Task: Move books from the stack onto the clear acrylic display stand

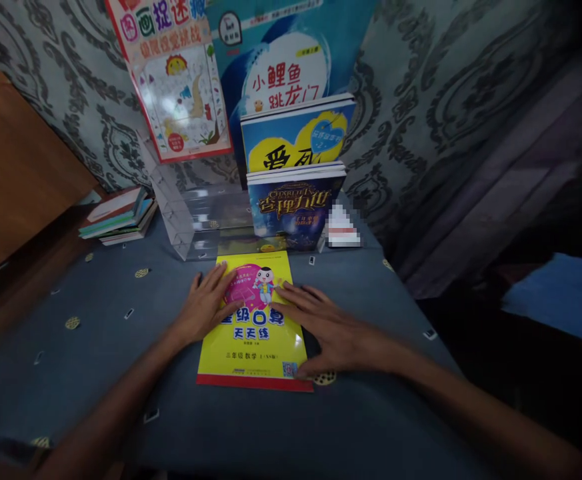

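A yellow workbook (255,357) with a red bottom edge lies flat on the dark cloth in front of me, its cover facing up. My left hand (205,303) rests on its left side, fingers spread over the pink circle on the cover. On the right edge of the cover lies my right hand (325,327), with its fingers stretched out and the thumb near the small printed code. Neither hand grips anything. Just behind the workbook stands a clear stepped book rack (211,213), and the workbook's top edge reaches its front.
The rack's right side holds a dark blue book (295,207), a blue and yellow book (295,140) and a tall teal book (291,40). A red-bordered book (175,87) stands at its back left. Several books (121,213) lie stacked to the left. Patterned curtain (451,113) hangs behind.
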`<action>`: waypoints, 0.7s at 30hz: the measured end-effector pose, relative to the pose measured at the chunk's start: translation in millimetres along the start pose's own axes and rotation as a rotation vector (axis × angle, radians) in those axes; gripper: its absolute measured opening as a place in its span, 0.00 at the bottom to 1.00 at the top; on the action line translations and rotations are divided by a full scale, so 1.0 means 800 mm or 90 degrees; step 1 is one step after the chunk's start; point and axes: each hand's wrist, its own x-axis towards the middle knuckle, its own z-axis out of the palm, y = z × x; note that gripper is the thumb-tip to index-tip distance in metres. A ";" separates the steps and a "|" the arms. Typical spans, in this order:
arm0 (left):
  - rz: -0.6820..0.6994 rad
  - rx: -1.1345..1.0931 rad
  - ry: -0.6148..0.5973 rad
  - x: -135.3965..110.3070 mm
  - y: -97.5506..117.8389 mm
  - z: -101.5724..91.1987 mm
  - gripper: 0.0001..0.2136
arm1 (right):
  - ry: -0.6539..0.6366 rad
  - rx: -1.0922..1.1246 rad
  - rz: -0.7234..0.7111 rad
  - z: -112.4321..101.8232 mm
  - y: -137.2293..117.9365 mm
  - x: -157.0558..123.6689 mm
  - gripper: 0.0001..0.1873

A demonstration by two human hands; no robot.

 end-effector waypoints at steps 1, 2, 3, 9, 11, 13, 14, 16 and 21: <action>-0.001 0.002 0.007 0.004 -0.001 0.001 0.31 | 0.002 -0.008 0.010 -0.003 0.002 0.007 0.57; -0.002 0.003 0.013 0.007 -0.001 0.001 0.31 | 0.009 -0.017 0.024 -0.006 0.005 0.014 0.55; -0.002 0.005 0.020 0.009 -0.002 0.001 0.30 | 0.019 -0.030 0.040 -0.009 0.009 0.022 0.53; 0.030 0.019 0.032 0.015 -0.008 -0.003 0.30 | 0.132 -0.124 0.101 -0.017 0.030 0.059 0.43; 0.047 0.016 0.021 0.018 -0.014 -0.006 0.31 | 0.151 -0.148 0.102 -0.017 0.034 0.063 0.42; 0.060 0.010 0.017 0.020 -0.020 -0.007 0.30 | 0.157 -0.160 0.097 -0.015 0.035 0.064 0.41; 0.063 0.007 0.018 0.021 -0.023 -0.008 0.30 | 0.158 -0.162 0.095 -0.015 0.036 0.064 0.41; 0.067 0.002 0.021 0.023 -0.027 -0.007 0.29 | 0.159 -0.165 0.094 -0.013 0.037 0.064 0.41; 0.065 -0.010 0.029 0.022 -0.028 -0.005 0.28 | 0.167 -0.154 0.087 -0.007 0.040 0.063 0.42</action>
